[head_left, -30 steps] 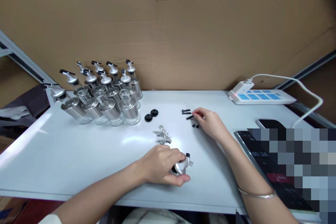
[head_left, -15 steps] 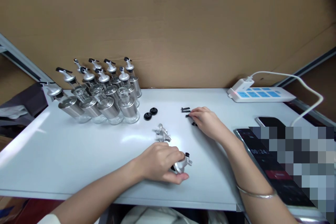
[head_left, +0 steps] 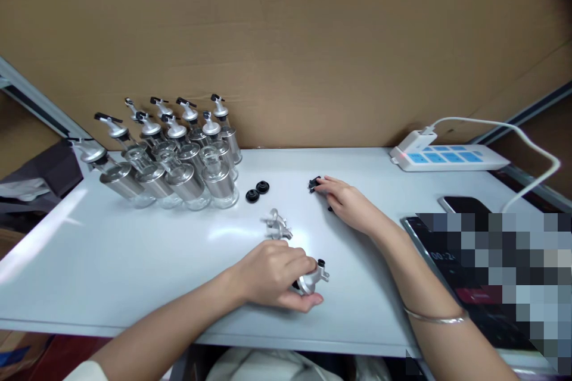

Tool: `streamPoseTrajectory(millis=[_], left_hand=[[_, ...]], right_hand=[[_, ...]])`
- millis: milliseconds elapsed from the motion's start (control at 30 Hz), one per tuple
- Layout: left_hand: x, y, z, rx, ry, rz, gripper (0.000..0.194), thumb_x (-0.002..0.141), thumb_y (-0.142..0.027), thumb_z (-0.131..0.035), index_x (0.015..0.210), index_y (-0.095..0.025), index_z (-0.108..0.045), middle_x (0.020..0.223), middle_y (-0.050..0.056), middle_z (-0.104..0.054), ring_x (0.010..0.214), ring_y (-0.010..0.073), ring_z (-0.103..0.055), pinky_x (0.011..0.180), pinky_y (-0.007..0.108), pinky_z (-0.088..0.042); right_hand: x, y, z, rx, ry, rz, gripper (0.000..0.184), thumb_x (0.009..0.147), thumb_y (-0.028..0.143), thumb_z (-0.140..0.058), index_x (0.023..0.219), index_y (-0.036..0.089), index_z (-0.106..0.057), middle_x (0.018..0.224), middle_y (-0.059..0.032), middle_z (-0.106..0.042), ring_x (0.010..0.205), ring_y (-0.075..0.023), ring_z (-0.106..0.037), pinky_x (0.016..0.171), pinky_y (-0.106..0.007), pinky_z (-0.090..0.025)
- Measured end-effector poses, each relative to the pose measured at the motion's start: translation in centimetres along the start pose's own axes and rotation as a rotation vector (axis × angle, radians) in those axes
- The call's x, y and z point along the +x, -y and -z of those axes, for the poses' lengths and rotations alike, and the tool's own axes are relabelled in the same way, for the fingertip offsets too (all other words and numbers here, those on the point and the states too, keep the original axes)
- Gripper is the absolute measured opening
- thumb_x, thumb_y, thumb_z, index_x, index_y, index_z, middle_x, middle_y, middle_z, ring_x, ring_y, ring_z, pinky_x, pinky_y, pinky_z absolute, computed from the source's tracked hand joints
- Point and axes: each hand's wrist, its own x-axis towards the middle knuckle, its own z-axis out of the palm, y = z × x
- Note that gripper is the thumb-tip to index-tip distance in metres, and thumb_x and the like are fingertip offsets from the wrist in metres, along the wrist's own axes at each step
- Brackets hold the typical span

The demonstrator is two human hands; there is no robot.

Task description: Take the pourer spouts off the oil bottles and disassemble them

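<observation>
My left hand [head_left: 274,274] is closed around a silver pourer top [head_left: 310,280] near the front of the table. A small black piece caps the pourer's spout end, and a lug sticks out at its side. My right hand [head_left: 346,199] reaches farther back, its fingertips pinched at small black flip levers [head_left: 314,183] on the tabletop; the fingers partly hide them. Another black bit [head_left: 330,209] lies under that hand. Between the hands and the bottles are silver pourer parts [head_left: 277,225] and two round black stoppers [head_left: 257,191].
Several glass bottles with steel sleeves [head_left: 185,181] stand at the left, most topped with pourers. On the right are a white power strip [head_left: 451,158] with a charger and cable, and phones [head_left: 447,268], partly pixelated. A cardboard wall [head_left: 286,59] closes the back.
My right hand has shifted slightly back and left, onto the black levers, which now sit bunched at its fingertips. The left hand keeps its hold on the pourer top.
</observation>
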Motion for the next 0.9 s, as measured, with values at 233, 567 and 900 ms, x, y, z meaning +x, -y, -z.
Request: streamPoseTrajectory(millis=[233,567,900], left_hand=[[0.4,-0.1,0.3,-0.005,-0.049,-0.017,0.03,0.091,-0.04,-0.036,0.076,-0.017,-0.048,0.054,-0.003,-0.052,0.044,0.01,-0.046,0.045,0.024,-0.034],[0.4,0.0,0.5,0.013,-0.03,-0.022,0.03,0.091,-0.041,-0.036,0.076,-0.018,-0.048,0.054,-0.003,-0.052,0.044,0.0105,-0.047,0.046,0.024,-0.035],[0.6,-0.2,1.5,-0.275,0.021,0.514,0.015,0.084,-0.034,-0.045,0.084,-0.019,-0.044,0.057,-0.005,-0.046,0.046,0.01,-0.041,0.049,0.022,-0.033]], right_hand=[[0.4,0.6,-0.1,-0.059,0.064,-0.01,0.047,0.091,0.022,-0.031,0.134,0.012,-0.048,0.145,-0.013,-0.041,0.138,-0.0285,-0.029,0.109,-0.051,-0.031],[-0.9,1.9,0.4,-0.151,0.226,-0.127,0.052,0.094,0.033,-0.028,0.138,0.01,-0.041,0.148,-0.016,-0.032,0.139,-0.0305,-0.024,0.107,-0.06,-0.025],[-0.6,3.6,2.5,0.138,-0.127,-0.044,0.034,0.09,0.027,-0.042,0.11,0.014,-0.066,0.118,-0.0163,-0.064,0.116,-0.0293,-0.055,0.098,-0.05,-0.042]])
